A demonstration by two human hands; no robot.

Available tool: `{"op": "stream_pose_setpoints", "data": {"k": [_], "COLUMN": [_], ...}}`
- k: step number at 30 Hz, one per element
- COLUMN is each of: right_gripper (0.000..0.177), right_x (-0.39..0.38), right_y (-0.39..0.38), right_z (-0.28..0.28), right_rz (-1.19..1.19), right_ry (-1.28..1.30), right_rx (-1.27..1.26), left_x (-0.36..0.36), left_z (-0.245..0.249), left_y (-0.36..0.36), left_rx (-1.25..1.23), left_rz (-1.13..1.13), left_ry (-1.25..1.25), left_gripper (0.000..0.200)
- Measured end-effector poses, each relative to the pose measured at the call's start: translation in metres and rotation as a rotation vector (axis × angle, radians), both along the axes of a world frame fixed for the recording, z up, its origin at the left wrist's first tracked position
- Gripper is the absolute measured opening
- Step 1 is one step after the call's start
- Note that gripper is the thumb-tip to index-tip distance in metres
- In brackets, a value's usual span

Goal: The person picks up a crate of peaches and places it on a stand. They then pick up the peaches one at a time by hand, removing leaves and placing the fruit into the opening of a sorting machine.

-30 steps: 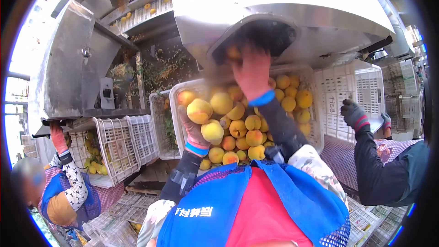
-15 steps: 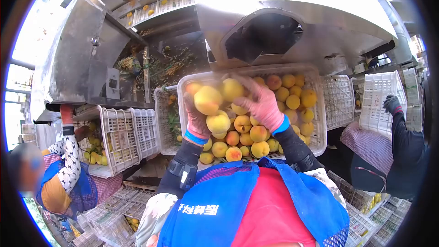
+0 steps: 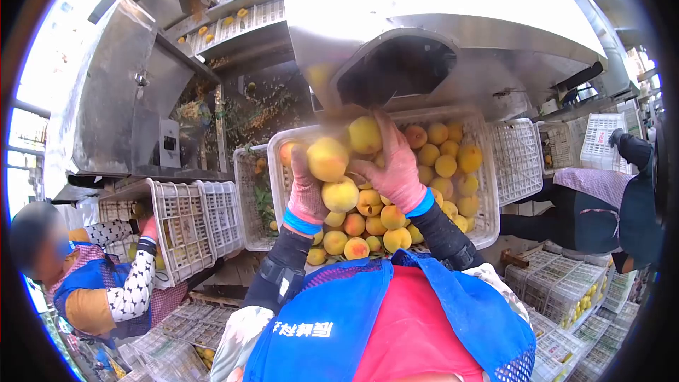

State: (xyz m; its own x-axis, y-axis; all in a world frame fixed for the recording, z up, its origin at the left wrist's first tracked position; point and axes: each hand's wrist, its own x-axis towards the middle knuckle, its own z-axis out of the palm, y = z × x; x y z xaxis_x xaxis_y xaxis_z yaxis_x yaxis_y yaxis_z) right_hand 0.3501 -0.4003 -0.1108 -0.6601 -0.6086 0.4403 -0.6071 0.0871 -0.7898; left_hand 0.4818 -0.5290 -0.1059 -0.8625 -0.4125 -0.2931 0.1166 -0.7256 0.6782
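A white plastic crate [image 3: 490, 201] full of yellow peaches, some blushed orange, stands in front of me. Above the fruit, at the crate's left half, my left hand [image 3: 307, 194] in a pink glove is closed around the side of a large peach [image 3: 327, 159]. Another pale peach [image 3: 340, 194] sits just below it, against the same hand. My right hand [image 3: 395, 168], also gloved in pink, curls its fingers around a peach [image 3: 365, 134] near the crate's far edge. The palms and some fingertips are hidden.
A metal machine with a dark opening [image 3: 396, 71] stands behind the crate. More white crates flank it, including one at right [image 3: 515, 159]. At left a co-worker [image 3: 106, 276] reaches into a slatted crate [image 3: 185, 233]; another person [image 3: 594, 205] is at right.
My right hand has turned its fingers upward around a peach. The person at right has shifted, and the crate by their hand is farther off. The left co-worker's arm has moved lower.
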Motion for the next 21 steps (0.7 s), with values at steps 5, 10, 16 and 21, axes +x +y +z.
{"op": "stream_pose_setpoints", "data": {"k": [5, 10, 16, 21], "right_gripper": [0.092, 0.084, 0.059, 0.082], "right_x": [-0.016, -0.045, -0.084, -0.014], "right_y": [-0.013, -0.04, -0.07, -0.01], "right_z": [0.003, 0.009, 0.044, 0.038], "right_rz": [-0.214, -0.407, -0.45, 0.307], "right_ry": [0.251, 0.392, 0.415, -0.14], "right_rx": [0.109, 0.258, 0.279, 0.044], "left_x": [-0.011, -0.013, -0.008, -0.016], "left_z": [0.0, -0.007, -0.034, -0.019], "left_y": [0.0, -0.002, -0.009, -0.016], "left_rx": [-0.002, 0.121, -0.136, 0.106], "left_rz": [0.028, -0.034, -0.12, -0.154], "left_ry": [-0.015, 0.02, -0.005, 0.018], "left_gripper": [0.098, 0.091, 0.098, 0.09]}}
